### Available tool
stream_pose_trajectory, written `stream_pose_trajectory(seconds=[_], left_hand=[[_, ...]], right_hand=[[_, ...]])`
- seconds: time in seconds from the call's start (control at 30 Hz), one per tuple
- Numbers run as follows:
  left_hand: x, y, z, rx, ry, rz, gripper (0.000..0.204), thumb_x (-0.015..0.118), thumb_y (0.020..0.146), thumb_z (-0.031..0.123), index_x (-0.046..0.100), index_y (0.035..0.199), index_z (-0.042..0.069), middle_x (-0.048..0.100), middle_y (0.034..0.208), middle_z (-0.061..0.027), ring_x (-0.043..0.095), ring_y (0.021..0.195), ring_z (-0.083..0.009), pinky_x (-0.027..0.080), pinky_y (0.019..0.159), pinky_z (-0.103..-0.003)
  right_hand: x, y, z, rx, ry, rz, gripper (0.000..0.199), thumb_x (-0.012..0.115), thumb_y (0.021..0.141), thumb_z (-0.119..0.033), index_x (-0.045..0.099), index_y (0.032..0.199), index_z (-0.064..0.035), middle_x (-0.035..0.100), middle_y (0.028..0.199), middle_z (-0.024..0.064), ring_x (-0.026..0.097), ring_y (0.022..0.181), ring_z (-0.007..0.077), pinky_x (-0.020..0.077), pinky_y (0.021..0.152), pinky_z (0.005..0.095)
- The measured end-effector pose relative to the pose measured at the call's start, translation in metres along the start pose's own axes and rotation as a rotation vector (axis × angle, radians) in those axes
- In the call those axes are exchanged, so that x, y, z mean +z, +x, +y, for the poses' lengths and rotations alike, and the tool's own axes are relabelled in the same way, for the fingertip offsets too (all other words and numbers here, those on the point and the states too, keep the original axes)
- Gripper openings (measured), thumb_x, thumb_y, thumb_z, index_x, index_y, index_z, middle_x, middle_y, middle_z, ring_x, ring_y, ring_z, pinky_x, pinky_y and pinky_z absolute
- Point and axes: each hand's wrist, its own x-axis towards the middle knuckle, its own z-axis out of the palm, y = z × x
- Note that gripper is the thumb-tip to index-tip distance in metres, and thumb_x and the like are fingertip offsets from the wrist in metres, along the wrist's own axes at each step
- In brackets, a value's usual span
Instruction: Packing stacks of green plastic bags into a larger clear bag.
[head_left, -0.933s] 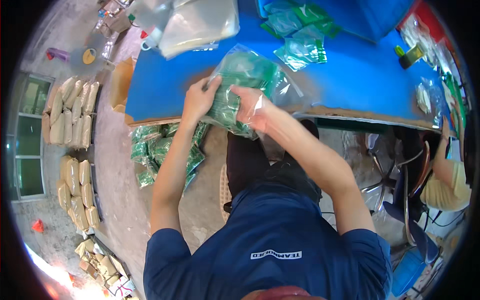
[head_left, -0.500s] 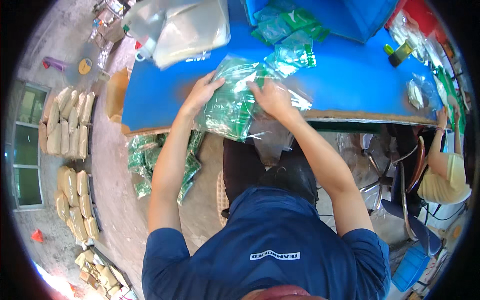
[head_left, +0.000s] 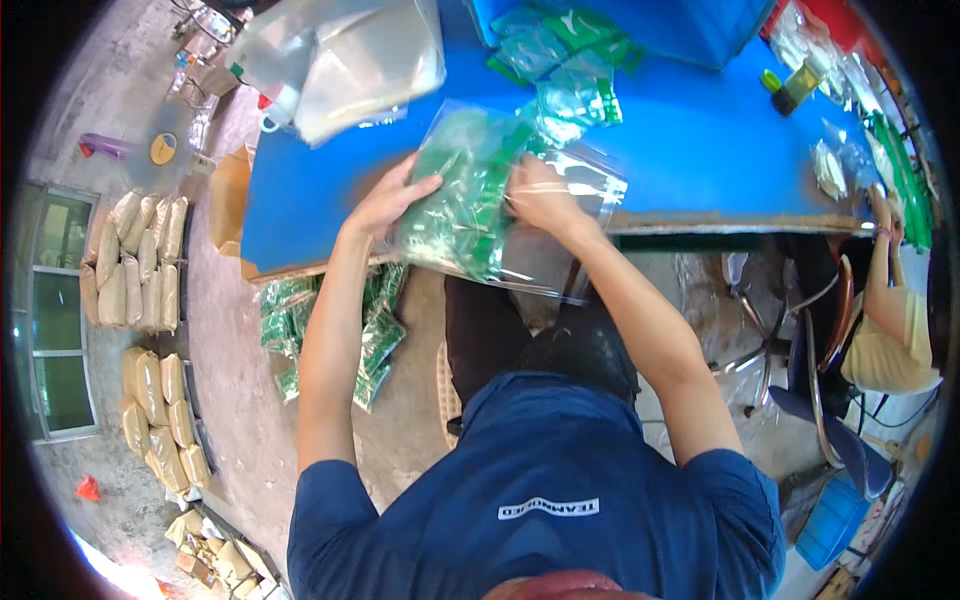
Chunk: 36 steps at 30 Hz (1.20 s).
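Note:
A clear plastic bag with green packaging in it lies tilted at the table's front edge, its lower part overhanging. Holding its left side is my left hand, thumb on top, the other fingers partly hidden. My right hand is closed at the bag's right part, where the clear film spreads past the green; its fingertips are hidden. Just beyond lie several loose green-and-clear packets on the blue tabletop.
A stack of clear plastic bags lies at the far left, a blue bin at the back. Green filled packs are heaped below the table. At right, a co-worker's arm reaches the table near a chair. Tan sacks stand left.
The clear film on the bag's right side has spread out further to the right. My right hand has curled in more; my left hand has slid slightly down and left.

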Motion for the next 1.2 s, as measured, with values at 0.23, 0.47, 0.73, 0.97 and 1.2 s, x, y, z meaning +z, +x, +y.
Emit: stream_pose_trajectory(seconds=[0.23,0.47,0.73,0.97,1.2], left_hand=[[-0.032,-0.001,0.001,0.062,0.106,0.019,0.089,0.075,0.089,0.026,0.022,0.157,0.001,0.031,0.159,-0.0144,0.030,0.145,-0.0231,0.024,0.119,-0.035],[-0.046,-0.007,0.019,-0.017,0.165,-0.140,0.101,0.082,0.078,0.023,0.023,0.157,0.002,0.036,0.156,-0.0104,0.034,0.143,-0.0204,0.025,0.119,-0.034],[-0.036,-0.012,0.011,-0.059,0.107,-0.238,0.104,0.085,0.074,0.017,0.023,0.157,0.002,0.035,0.158,-0.0095,0.033,0.144,-0.0205,0.023,0.120,-0.033],[-0.019,-0.022,-0.006,0.030,0.014,-0.023,0.101,0.086,0.076,0.020,0.026,0.156,0.001,0.041,0.153,-0.0107,0.038,0.141,-0.0214,0.026,0.118,-0.033],[-0.039,0.005,0.012,0.045,0.368,0.004,0.098,0.087,0.075,0.023,0.032,0.152,-0.002,0.037,0.156,-0.0185,0.038,0.142,-0.0271,0.030,0.117,-0.036]], right_hand=[[0.007,-0.018,-0.040,0.381,0.830,0.120,0.040,0.049,0.105,-0.039,0.063,0.100,-0.0012,0.055,0.068,0.0013,0.053,0.053,0.0099,0.0420,0.048,0.0268],[0.023,-0.045,-0.085,0.445,1.314,-0.039,0.029,0.057,0.103,-0.027,0.057,0.083,-0.0055,0.048,0.059,-0.0030,0.045,0.048,0.0070,0.0372,0.047,0.0257],[0.027,0.020,-0.032,0.667,1.002,0.513,0.041,0.070,0.094,-0.039,0.061,0.076,-0.0027,0.052,0.058,-0.0017,0.047,0.053,0.0103,0.0386,0.049,0.0306],[-0.006,-0.020,-0.037,0.539,1.049,0.138,0.032,0.068,0.096,-0.029,0.060,0.079,-0.0029,0.061,0.066,0.0039,0.055,0.056,0.0086,0.0394,0.045,0.0273],[0.023,-0.057,-0.085,0.011,1.133,-0.356,0.019,0.057,0.103,-0.022,0.063,0.105,-0.0039,0.065,0.087,0.0040,0.060,0.080,0.0102,0.0495,0.074,0.0273]])
